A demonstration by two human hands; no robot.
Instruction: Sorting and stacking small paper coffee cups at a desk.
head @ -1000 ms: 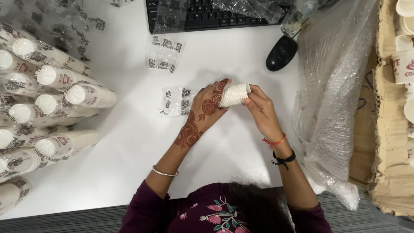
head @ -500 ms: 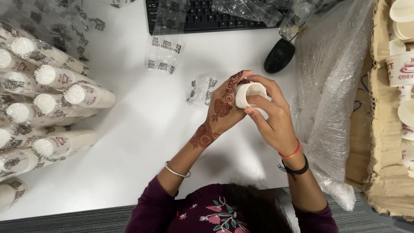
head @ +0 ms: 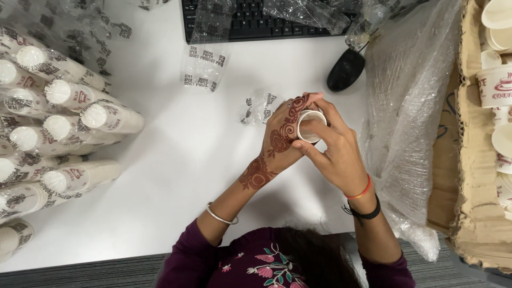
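Head view, looking straight down: both hands meet over the white worktop [head: 176, 176] and share one grip on a small stack of white paper cups [head: 310, 126], its open mouth turned up toward the camera. The left hand [head: 282, 140], patterned with dark red henna, wraps the stack from its left side, fingers closed round the cup wall. The right hand [head: 333, 152] closes on it from the right and below, thumb across the near rim and fingertips over the far edge. So each hand is shut narrow around the cups, which are held above the worktop rather than resting on it.

Just left of the grip lies a small crumpled clear wrapper [head: 260, 108] with dark print. Right of the grip, a large sheet of clear plastic [head: 410, 117] drapes down toward a cardboard box [head: 472, 176] holding loose cups. Beyond the grip sits a black mouse [head: 346, 70], and farther still a black keyboard [head: 250, 21] partly under more plastic. Another flat printed wrapper [head: 204, 68] lies up and to the left. Far left of the grip, wrapped sleeves of cups [head: 64, 133] lie stacked on their sides.
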